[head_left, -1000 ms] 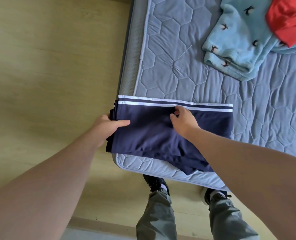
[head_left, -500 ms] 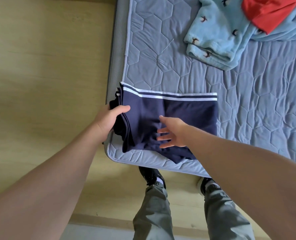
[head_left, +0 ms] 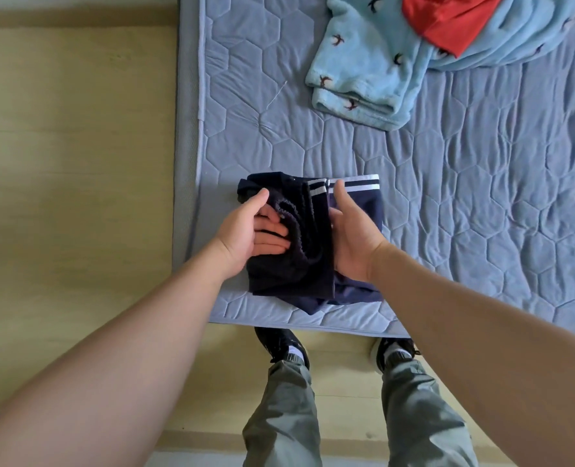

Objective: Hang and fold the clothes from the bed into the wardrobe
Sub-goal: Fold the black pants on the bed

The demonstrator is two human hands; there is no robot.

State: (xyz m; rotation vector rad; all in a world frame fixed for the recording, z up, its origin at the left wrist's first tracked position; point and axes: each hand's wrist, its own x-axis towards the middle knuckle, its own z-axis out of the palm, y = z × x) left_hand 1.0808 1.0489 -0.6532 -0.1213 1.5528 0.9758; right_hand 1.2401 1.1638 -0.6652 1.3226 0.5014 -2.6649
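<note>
Navy garment (head_left: 293, 274) — blue fleece (head_left: 357, 62) beyond

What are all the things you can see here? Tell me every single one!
navy garment: one, dark blue with white stripes, part-folded at the near corner of the mattress, between both hands
fleece garment: one, light blue with small dark birds, far side of the mattress
red garment: one, red, lying on the fleece garment at the top edge
mattress: one, grey-blue, quilted, fills the right side
floor: pale yellow wood, left and below
shoes: two, black, on the floor by the mattress
trousers: one pair, grey-green, bottom middle
left hand: holds the navy garment's folded-over layer, thumb on top
right hand: on the navy garment, fingers hidden under the fold
</note>
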